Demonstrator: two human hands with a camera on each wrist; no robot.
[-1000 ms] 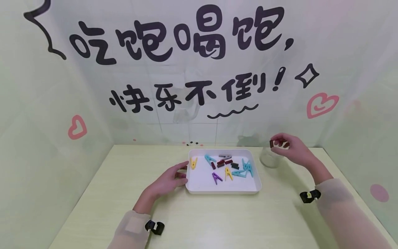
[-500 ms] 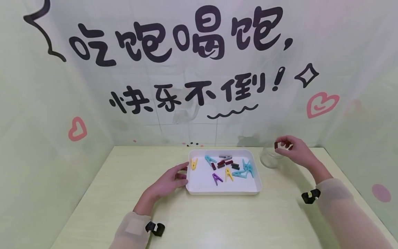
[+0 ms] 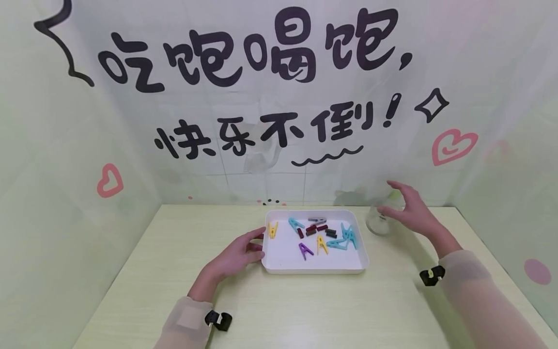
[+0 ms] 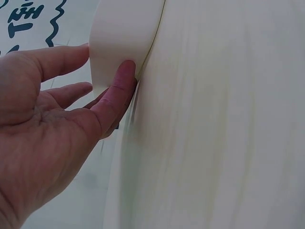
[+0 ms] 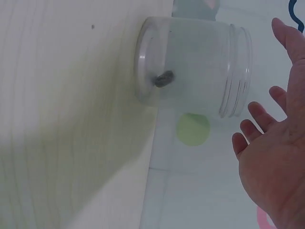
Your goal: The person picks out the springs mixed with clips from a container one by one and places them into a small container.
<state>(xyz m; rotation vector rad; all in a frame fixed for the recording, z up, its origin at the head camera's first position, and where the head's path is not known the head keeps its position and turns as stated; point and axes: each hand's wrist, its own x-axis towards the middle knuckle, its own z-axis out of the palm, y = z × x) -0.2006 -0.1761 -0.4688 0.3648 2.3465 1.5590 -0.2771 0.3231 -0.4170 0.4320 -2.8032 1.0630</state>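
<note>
In the head view my left hand (image 3: 235, 253) touches the left wall of a white tray (image 3: 315, 270). The left wrist view shows its fingertips against the outside of the tray wall (image 4: 125, 33). Spread and holding nothing, my right hand (image 3: 411, 211) is above a clear jar (image 3: 377, 226) to the tray's right. The right wrist view shows the jar (image 5: 200, 67) upright and lidless, a small dark piece (image 5: 164, 78) near its bottom. Inside the tray lie several small dark-red and black cylinders (image 3: 322, 227), whose kind is too small to tell.
Among the cylinders in the tray are several plastic clothespins: yellow (image 3: 321, 245), purple (image 3: 305, 251), blue (image 3: 336, 244) and grey (image 3: 317, 220). A printed curtain (image 3: 270, 184) stands behind the pale table (image 3: 279, 310) and along its sides.
My right hand pinched a dark-red cylinder over the jar in the earlier frames. Now its fingers are spread, the cylinder gone from them. My left hand stays at the tray.
</note>
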